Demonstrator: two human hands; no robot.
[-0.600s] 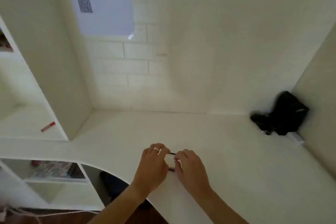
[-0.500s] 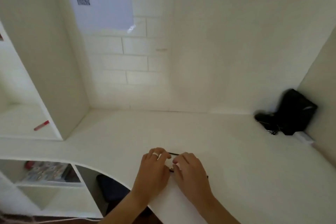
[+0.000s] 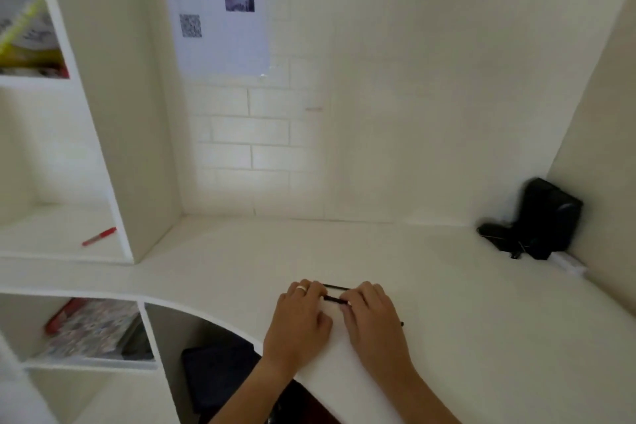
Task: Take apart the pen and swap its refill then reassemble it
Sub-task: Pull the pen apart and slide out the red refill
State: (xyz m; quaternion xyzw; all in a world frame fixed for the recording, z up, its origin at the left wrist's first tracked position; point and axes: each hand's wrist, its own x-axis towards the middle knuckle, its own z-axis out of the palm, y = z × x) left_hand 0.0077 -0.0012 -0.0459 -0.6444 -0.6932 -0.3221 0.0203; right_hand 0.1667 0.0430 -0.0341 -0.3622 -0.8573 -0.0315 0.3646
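Both hands rest on the white desk [image 3: 447, 320] near its front edge. My left hand [image 3: 299, 317], with a ring on one finger, and my right hand [image 3: 373, 320] each pinch one end of a thick black pen [image 3: 334, 299] that spans the gap between them. A thinner black rod [image 3: 336, 287], perhaps a refill, lies just beyond it between the fingertips. A small dark tip [image 3: 401, 323] pokes out from under my right hand on its right side; what it belongs to is hidden.
A black pouch with cables [image 3: 537, 220] sits in the far right corner by a side wall. A red marker [image 3: 99, 236] lies on the left shelf. An upright shelf panel [image 3: 117, 134] stands at the left. Cubbies with books [image 3: 93, 327] are below the desk.
The camera tilted up and shifted. My hands have drawn slightly apart, so more of the black pen shows between them than before.
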